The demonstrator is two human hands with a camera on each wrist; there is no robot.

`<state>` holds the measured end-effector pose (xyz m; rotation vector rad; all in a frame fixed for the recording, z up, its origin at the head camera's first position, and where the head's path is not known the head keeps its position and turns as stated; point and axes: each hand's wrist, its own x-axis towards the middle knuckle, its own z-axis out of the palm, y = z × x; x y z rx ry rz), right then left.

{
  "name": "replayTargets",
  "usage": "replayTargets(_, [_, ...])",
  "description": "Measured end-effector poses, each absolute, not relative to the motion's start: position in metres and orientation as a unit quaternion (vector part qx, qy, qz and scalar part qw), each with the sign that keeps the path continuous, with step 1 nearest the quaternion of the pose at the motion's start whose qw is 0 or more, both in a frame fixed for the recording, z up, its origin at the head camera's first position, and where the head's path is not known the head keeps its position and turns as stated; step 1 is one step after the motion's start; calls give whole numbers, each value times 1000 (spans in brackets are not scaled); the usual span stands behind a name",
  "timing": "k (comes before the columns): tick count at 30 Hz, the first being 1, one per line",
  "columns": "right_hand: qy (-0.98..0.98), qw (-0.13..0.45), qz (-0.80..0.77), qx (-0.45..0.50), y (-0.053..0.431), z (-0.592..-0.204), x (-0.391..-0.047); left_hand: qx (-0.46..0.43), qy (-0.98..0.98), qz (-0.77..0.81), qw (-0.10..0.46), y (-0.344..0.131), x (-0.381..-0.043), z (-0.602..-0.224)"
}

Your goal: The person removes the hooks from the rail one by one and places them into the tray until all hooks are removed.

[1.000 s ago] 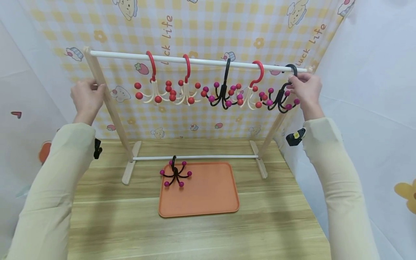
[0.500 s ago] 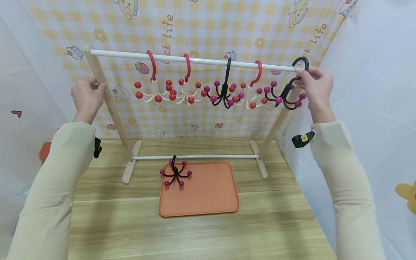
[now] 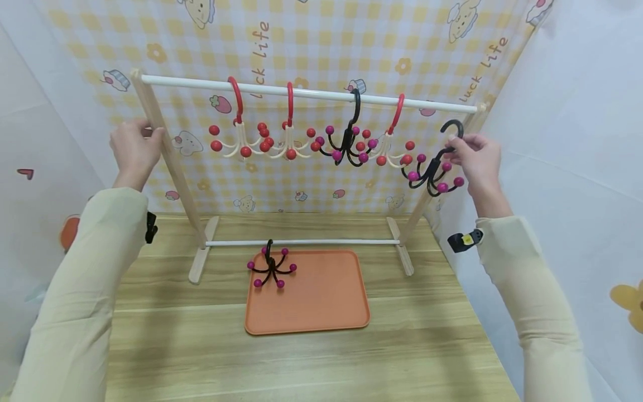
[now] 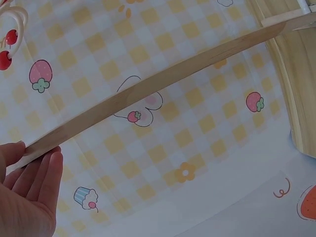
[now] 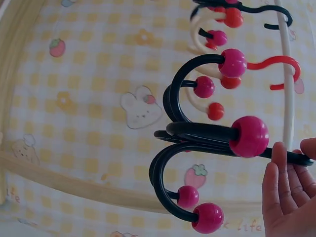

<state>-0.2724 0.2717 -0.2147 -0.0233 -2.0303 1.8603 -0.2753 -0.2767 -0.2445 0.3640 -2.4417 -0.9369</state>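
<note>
My right hand (image 3: pixel 479 167) pinches the hook neck of a black claw hanger (image 3: pixel 432 169) with magenta ball tips. Its hook hangs below the white top rail (image 3: pixel 432 104), apart from it. In the right wrist view, the curved black arms (image 5: pixel 200 131) spread out left of my fingertips (image 5: pixel 279 153). My left hand (image 3: pixel 133 148) grips the left wooden post (image 3: pixel 168 153) of the rack between thumb and fingers, as the left wrist view also shows on the post (image 4: pixel 143 94). On the rail hang three cream claw hangers with red hooks, among them one (image 3: pixel 240 137), plus another black one (image 3: pixel 348 137).
An orange tray (image 3: pixel 316 301) stands on the wooden table (image 3: pixel 301 368), with a black claw hanger (image 3: pixel 272 267) on its back left part. Behind it runs the rack's lower white bar (image 3: pixel 326 242). A checked yellow cloth (image 3: pixel 321 190) forms the backdrop.
My right hand has lifted the black claw hanger's hook off the right end of the rail, outward, then lowered it. The hangers left on the rail have swung slightly. My left hand stays put.
</note>
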Motion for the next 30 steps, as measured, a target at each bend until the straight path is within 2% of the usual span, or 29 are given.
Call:
replayTargets(11, [-751, 150, 644, 10, 259, -267, -268, 138, -899, -337, 243, -276, -275, -244])
replayTargets(24, [-823, 61, 565, -20, 238, -326, -264, 131, -896, -346, 245, -278, -276, -244])
replayTargets(30, [-813, 20, 582, -22, 221, -351, -263, 136, -898, -342, 243, -277, -275, -243])
